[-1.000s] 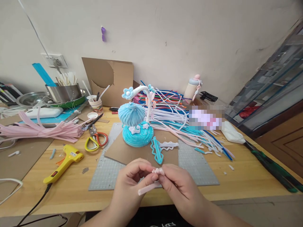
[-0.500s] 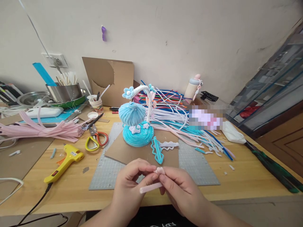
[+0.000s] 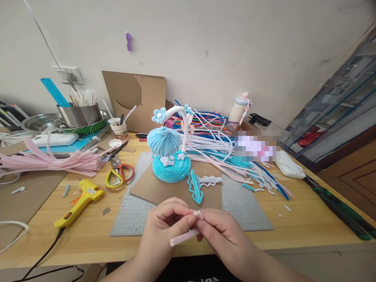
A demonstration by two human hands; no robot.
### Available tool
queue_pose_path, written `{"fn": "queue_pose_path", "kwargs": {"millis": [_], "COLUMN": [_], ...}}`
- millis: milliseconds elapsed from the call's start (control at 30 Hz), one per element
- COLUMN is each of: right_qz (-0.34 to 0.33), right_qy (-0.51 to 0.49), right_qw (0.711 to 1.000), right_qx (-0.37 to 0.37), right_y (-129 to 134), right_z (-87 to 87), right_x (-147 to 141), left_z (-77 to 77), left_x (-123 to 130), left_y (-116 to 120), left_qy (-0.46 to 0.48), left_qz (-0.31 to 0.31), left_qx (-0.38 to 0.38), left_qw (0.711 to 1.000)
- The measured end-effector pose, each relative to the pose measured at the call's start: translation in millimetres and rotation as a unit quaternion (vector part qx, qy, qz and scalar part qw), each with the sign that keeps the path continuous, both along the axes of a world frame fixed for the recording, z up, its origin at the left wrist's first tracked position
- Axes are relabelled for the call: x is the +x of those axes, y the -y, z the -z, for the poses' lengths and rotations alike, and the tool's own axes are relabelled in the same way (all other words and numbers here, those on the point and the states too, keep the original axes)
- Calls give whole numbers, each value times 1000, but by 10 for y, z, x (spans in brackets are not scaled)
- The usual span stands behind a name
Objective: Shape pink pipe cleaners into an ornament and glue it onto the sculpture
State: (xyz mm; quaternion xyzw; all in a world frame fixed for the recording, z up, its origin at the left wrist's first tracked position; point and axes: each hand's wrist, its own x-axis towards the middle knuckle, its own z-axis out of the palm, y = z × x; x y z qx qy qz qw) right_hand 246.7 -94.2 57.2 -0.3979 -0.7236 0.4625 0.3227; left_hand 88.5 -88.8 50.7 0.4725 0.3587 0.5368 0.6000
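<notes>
A pale pink fuzzy stem (image 3: pixel 184 237) is pinched between my hands near the table's front edge, its straight end pointing left and a small bent part showing at the fingertips. My left hand (image 3: pixel 167 227) is closed on the bent part. My right hand (image 3: pixel 225 231) grips it from the other side, fingertips touching those of the left. Beyond them stands a blue fuzzy lamp-like piece (image 3: pixel 172 168) with a white arch and flowers. A teal leaf shape (image 3: pixel 195 187) and a white wavy piece (image 3: pixel 210 180) lie on cardboard (image 3: pixel 164 192).
A yellow glue gun (image 3: pixel 80 203) and scissors (image 3: pixel 120 175) lie left, beside a pink stem bundle (image 3: pixel 58 158). Coloured stems (image 3: pixel 217 145) spread behind. A grey cutting mat (image 3: pixel 246 215) lies under the cardboard. A dark green folded object (image 3: pixel 337 207) rests right.
The straight end of the pink stem has shifted slightly left and down. My fingertips have closed further over the bent part, and less of it shows.
</notes>
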Motion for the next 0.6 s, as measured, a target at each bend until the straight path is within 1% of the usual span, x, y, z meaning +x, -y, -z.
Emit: {"fn": "queue_pose_path", "kwargs": {"millis": [100, 200, 267, 333, 467, 533, 600], "right_qz": [-6, -11, -15, -20, -28, -33, -35], "right_qy": [17, 25, 22, 22, 32, 39, 62], "right_qw": [1000, 1000, 1000, 999, 999, 999, 997], "right_qx": [3, -5, -13, -14, -15, -6, 27], "right_y": [5, 11, 13, 14, 15, 18, 21], "right_z": [-19, -30, -35, -40, -62, -81, -99], "right_x": [15, 21, 22, 22, 27, 31, 36], "left_z": [-5, -21, -22, -9, 31, 30, 9], "left_x": [-21, -32, -31, -28, -20, -14, -3], "left_y": [15, 29, 32, 28, 5, -7, -15], "left_qy": [-23, -63, -73, -46, 26, 31, 20], "left_qz": [-9, -31, -36, -21, 41, 56, 50], "left_qx": [10, 42, 56, 28, -89, -105, -99], "left_qw": [1000, 997, 995, 998, 995, 992, 994]}}
